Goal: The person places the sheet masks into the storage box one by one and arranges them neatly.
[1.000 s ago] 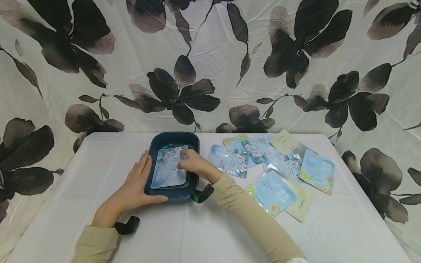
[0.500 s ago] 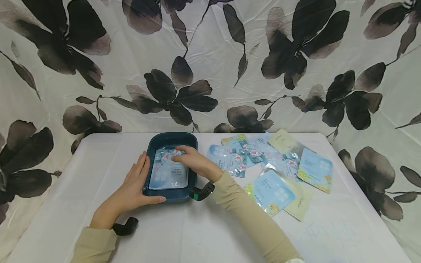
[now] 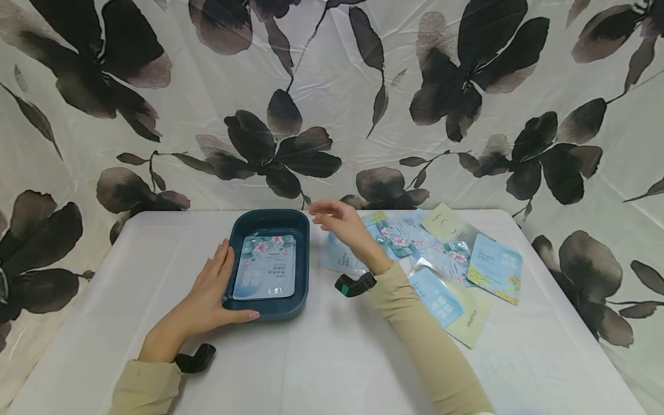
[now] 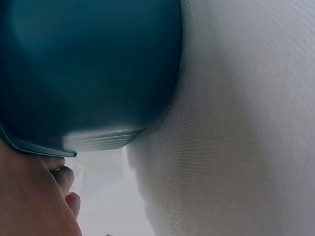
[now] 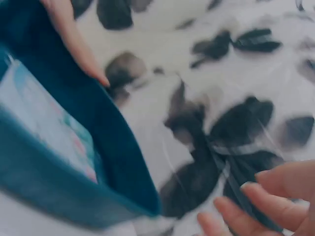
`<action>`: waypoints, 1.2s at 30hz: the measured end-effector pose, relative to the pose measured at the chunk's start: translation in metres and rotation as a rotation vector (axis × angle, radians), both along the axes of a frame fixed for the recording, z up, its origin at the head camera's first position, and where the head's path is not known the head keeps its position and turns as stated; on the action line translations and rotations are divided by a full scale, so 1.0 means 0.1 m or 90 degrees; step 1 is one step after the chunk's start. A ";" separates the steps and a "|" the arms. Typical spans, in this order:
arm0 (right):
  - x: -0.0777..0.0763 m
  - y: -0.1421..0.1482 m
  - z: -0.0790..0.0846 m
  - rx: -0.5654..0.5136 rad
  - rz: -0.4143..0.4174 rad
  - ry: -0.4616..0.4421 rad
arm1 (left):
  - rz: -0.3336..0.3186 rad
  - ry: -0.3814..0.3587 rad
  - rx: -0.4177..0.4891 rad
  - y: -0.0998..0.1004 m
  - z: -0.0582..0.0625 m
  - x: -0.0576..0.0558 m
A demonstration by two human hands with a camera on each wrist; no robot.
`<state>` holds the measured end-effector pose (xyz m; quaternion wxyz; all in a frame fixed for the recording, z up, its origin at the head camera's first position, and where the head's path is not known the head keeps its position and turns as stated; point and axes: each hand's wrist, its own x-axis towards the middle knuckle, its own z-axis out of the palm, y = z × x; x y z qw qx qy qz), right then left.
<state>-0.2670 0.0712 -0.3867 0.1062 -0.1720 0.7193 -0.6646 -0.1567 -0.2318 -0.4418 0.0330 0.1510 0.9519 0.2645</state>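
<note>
A dark blue rectangular tray (image 3: 304, 271) stands left of the table's middle. Inside it lies a flat face-mask packet (image 3: 266, 268) with pink flowers and a pale blue lower part, also seen in the right wrist view. My left hand (image 3: 199, 302) rests along the tray's left side with straight fingers, its thumb at the front edge; the left wrist view shows its fingers at the tray's rim. My right hand (image 3: 350, 230) is in the air right of the tray, holding nothing, fingers loosely spread. It partly covers a flowered packet (image 3: 339, 259) lying below it.
Several packets lie overlapping on the right: flowered ones (image 3: 399, 230), light blue ones with a yellow-green border (image 3: 495, 265), and pale green ones (image 3: 472, 323). A white cloth covers the table (image 3: 321, 363). A flower-printed curtain (image 3: 363, 104) hangs behind it.
My right hand has straightened the flowered packet in the tray, let it go, and moved right and up out of the tray. The left hand has stayed at the tray's side.
</note>
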 end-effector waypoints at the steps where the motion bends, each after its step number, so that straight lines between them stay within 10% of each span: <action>1: -0.03 0.07 -0.02 -0.014 -0.020 0.022 | 0.000 0.001 0.001 0.00 0.00 0.00; 12: -0.14 0.61 -0.35 -0.106 -0.152 0.125 | -0.004 0.005 -0.002 -0.02 -0.02 0.01; 26: -0.14 0.66 -0.77 0.514 -0.096 0.164 | -0.003 0.007 -0.007 -0.04 -0.04 0.02; 36: -0.09 0.57 -0.77 0.589 -0.114 0.182 | 0.001 0.007 -0.004 -0.03 -0.06 0.02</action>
